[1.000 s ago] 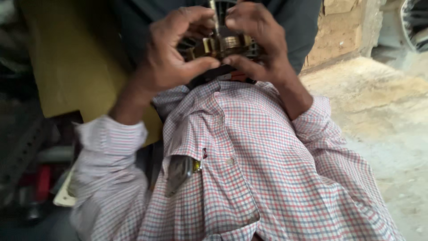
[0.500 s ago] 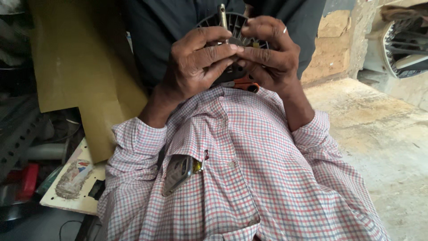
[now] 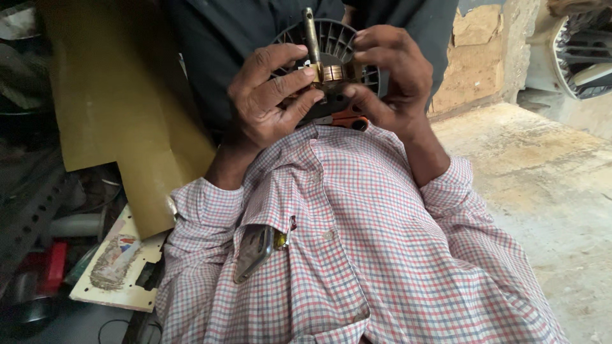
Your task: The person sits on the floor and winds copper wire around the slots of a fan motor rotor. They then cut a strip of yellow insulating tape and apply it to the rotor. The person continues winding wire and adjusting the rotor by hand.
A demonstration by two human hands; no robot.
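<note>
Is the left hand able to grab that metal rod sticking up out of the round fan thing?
Probably yes. The left hand already grips the fan part, thumb tip right at the base of the metal rod. The rod's upper length stands bare, with nothing covering it; the right hand sits off to the side.

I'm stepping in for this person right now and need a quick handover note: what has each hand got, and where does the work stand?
Left hand: grips the motor rotor from the left, thumb by the copper commutator.
Right hand: grips it from the right, fingers curled over the black fan.
Rotor is held up over the chest, steel shaft pointing up; an orange part sits below.
Done or left: cannot tell from this view.
</note>
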